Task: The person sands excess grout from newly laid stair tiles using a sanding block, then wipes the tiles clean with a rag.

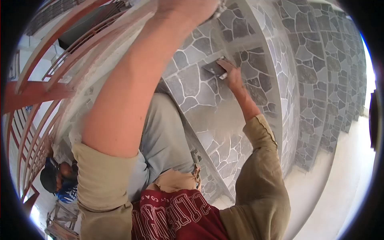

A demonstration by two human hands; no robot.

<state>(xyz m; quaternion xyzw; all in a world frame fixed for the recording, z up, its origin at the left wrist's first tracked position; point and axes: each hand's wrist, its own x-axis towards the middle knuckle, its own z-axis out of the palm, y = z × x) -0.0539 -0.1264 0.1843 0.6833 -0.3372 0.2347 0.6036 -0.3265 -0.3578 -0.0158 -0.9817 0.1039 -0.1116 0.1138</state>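
Observation:
My right hand (233,76) is closed on a flat, dark rectangular trowel (214,69) with pale smears at its edge. The blade lies against a panel of grey stone-pattern tiles (192,86) with light joints. Below the blade, a dusty beige film (216,118) covers part of the tiles. My left arm reaches far up across the view. My left hand (188,9) is cut off by the top edge, with something greyish at its fingertips, and its fingers are mostly hidden.
Curved steps (308,80) with the same stone pattern run down the right side, beside a pale wall (332,188). Red-brown railings (36,96) stand at the left. Beyond them is another person in a dark cap (49,178), near a wooden stand (62,224).

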